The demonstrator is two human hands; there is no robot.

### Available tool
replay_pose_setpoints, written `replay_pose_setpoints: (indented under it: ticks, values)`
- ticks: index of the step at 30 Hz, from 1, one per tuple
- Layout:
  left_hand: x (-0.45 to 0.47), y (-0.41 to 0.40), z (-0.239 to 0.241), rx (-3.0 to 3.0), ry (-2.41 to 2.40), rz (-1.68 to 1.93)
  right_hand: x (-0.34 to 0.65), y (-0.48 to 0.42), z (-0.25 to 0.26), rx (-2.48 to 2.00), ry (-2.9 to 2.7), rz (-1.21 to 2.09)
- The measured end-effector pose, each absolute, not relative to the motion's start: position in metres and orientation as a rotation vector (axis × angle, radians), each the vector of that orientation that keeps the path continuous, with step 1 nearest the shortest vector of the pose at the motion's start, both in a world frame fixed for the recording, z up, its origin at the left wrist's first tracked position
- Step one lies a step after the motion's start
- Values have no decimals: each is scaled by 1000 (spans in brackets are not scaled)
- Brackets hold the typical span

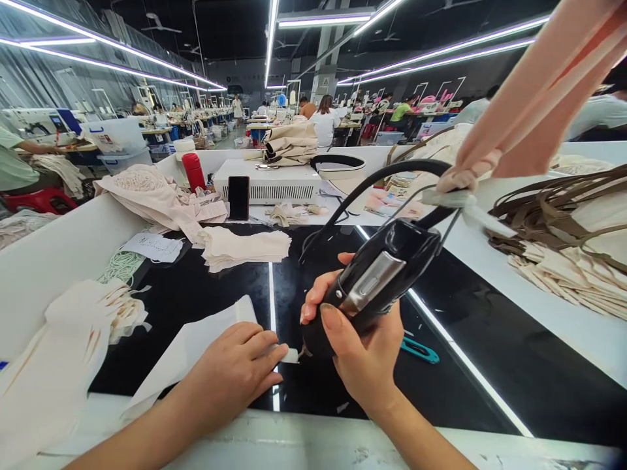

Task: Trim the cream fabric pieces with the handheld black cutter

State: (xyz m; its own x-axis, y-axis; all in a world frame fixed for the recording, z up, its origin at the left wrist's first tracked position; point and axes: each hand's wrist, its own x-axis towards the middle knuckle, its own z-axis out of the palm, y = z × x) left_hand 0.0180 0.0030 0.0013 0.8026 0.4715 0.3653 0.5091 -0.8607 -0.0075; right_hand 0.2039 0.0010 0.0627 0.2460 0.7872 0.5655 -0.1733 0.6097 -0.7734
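My right hand point(365, 349) is wrapped round a black corded hand tool point(375, 277) with a silver switch panel, its lower end close above the black tabletop point(313, 391). A knotted pink cloth strip point(531, 108) runs up from the tool's top. Lying flat, my left hand point(242, 362) presses on a white cloth piece point(196, 346), fingers stretched toward the tool. A narrow white end of material point(290, 356) pokes out past my fingertips, beside the tool's tip. Whether the tip touches it, I cannot tell. Right of my right hand lies a teal-handled cutter point(420, 351).
Cream cloth stacks lie left point(63, 346) and at the back point(245, 247). A phone point(238, 198) leans on a white vented box point(267, 179), near a red bottle point(194, 171). Brown straps point(548, 202) and cloth pieces pile up right. Beyond, people work at sewing tables.
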Motion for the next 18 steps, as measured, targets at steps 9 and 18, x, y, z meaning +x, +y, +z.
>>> replay_pose_setpoints:
  ticks: [9, 18]
  values:
    - [11, 5, 9, -2839, -775, -735, 203, -1, 63, -690, -1152, 698]
    - [9, -9, 0, -2851, -556, -766, 204, -5, 63, -696, -1150, 688]
